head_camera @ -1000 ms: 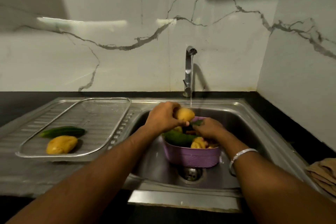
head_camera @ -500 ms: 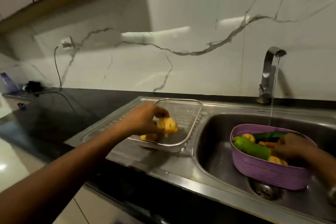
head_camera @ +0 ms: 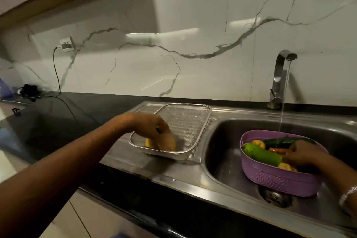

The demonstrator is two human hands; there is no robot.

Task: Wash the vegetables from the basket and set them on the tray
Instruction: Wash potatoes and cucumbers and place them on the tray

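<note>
A wire mesh tray point(head_camera: 190, 120) stands on the steel drainboard left of the sink. My left hand point(head_camera: 149, 124) is low inside its near corner, fingers curled over a yellow potato point(head_camera: 168, 144) that touches the tray floor, beside another yellow vegetable point(head_camera: 149, 143). A purple basket point(head_camera: 278, 179) sits in the sink bowl with a green cucumber point(head_camera: 261, 155), a darker cucumber point(head_camera: 280, 142), a carrot point(head_camera: 278, 149) and yellow pieces. My right hand point(head_camera: 303, 155) rests inside the basket among them; what its fingers hold is hidden.
The tap point(head_camera: 279, 77) runs a thin stream into the basket's far side. The drain point(head_camera: 275, 197) shows under the basket. A black countertop point(head_camera: 63, 114) extends left, with a cable from a wall socket point(head_camera: 66, 44) lying across it.
My left hand carried the potato from under the tap to the tray and lowered it to the tray floor. My view swung left. The right hand stayed in the basket.
</note>
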